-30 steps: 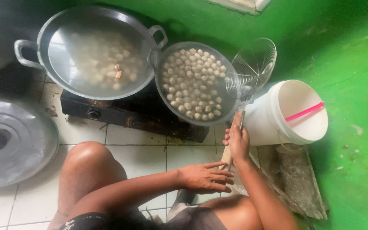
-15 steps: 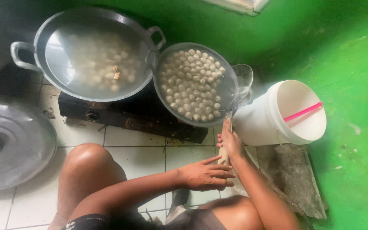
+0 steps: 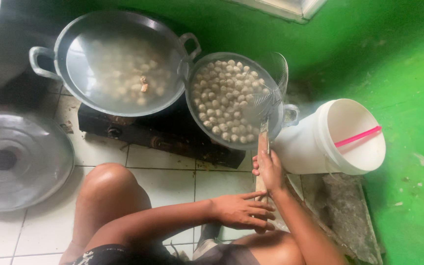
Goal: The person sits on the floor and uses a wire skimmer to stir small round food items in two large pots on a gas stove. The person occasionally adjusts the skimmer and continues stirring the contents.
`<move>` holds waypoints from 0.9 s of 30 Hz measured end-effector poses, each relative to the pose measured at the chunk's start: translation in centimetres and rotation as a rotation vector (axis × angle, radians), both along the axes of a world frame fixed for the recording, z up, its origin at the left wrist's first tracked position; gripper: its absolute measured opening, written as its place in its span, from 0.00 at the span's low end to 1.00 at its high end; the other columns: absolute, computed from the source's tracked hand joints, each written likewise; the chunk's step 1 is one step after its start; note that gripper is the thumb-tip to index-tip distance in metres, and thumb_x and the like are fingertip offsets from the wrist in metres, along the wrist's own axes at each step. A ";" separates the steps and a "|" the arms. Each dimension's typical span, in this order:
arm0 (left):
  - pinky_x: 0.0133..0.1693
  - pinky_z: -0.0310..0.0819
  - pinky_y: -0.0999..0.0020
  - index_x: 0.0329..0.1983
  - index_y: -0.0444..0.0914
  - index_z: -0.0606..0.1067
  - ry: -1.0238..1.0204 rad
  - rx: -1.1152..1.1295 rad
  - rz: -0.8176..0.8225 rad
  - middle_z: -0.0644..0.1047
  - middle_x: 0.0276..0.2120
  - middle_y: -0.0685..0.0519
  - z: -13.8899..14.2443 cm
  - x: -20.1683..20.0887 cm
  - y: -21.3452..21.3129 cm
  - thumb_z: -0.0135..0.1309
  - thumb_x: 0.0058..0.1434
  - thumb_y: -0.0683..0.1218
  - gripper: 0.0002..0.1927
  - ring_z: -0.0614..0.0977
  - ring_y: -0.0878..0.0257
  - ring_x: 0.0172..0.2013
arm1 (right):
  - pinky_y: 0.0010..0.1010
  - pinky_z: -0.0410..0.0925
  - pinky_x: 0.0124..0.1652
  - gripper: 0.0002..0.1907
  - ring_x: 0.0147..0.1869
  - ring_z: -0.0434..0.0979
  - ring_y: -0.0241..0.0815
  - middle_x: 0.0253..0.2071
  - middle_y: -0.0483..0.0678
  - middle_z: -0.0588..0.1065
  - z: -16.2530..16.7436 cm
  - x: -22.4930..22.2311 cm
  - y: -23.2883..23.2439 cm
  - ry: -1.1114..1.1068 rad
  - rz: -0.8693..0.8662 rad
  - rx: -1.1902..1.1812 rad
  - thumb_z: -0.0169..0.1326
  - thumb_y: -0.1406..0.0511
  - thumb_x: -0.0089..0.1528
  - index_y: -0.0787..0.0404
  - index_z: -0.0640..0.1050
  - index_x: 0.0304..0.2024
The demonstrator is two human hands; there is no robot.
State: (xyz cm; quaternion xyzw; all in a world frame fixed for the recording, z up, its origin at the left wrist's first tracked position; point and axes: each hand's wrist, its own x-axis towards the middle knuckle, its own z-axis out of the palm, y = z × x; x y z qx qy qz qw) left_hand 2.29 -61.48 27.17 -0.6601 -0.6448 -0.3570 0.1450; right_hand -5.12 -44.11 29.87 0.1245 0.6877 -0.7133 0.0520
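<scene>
**Both hands on the skimmer handle, over the bowl of pale balls**

From the head camera, looking down: the person squats on white floor tiles, both forearms reaching forward across the knees. The right hand (image 3: 270, 172) is wrapped tight around the wooden handle of a wire skimmer (image 3: 267, 100), thumb side up, forearm angled in from the lower right. The left hand (image 3: 242, 211) lies lower on the same handle's end, fingers stretched nearly flat and only loosely curled about it. The skimmer's mesh basket tilts over the far right rim of a metal bowl (image 3: 196, 110) filled with small pale balls (image 3: 224, 100).

Left of the bowl, a big two-handled wok (image 3: 69, 46) of cloudy water sits on a dark stove (image 3: 163, 142). A white bucket (image 3: 310, 147) with a pink stick across its mouth stands just right of the bowl. A round metal lid (image 3: 35, 162) lies on the tiles at far left. The wall is green.
</scene>
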 end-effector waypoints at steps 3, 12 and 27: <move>0.79 0.48 0.42 0.66 0.51 0.70 0.032 0.002 -0.003 0.72 0.64 0.56 0.0 0.2 0.2 0.48 0.71 0.50 0.19 0.68 0.59 0.72 | 0.26 0.64 0.26 0.16 0.33 0.67 0.34 0.38 0.50 0.69 0.3 0.2 -0.1 -0.011 0.000 0.075 0.44 0.57 0.70 0.65 0.69 0.47; 0.80 0.48 0.44 0.64 0.50 0.71 0.047 -0.003 0.032 0.72 0.64 0.56 -1.2 -0.2 -0.2 0.47 0.70 0.47 0.19 0.67 0.59 0.73 | 0.25 0.64 0.26 0.15 0.34 0.67 0.34 0.39 0.49 0.69 0.9 0.1 -0.1 0.148 -0.101 0.032 0.46 0.58 0.71 0.64 0.68 0.51; 0.79 0.51 0.42 0.66 0.50 0.69 -0.103 0.035 0.057 0.71 0.65 0.56 -1.0 0.1 0.9 0.47 0.72 0.52 0.20 0.67 0.58 0.73 | 0.28 0.66 0.27 0.23 0.34 0.68 0.40 0.40 0.54 0.71 -1.9 -1.1 3.2 -0.157 -0.198 0.013 0.45 0.55 0.70 0.69 0.68 0.57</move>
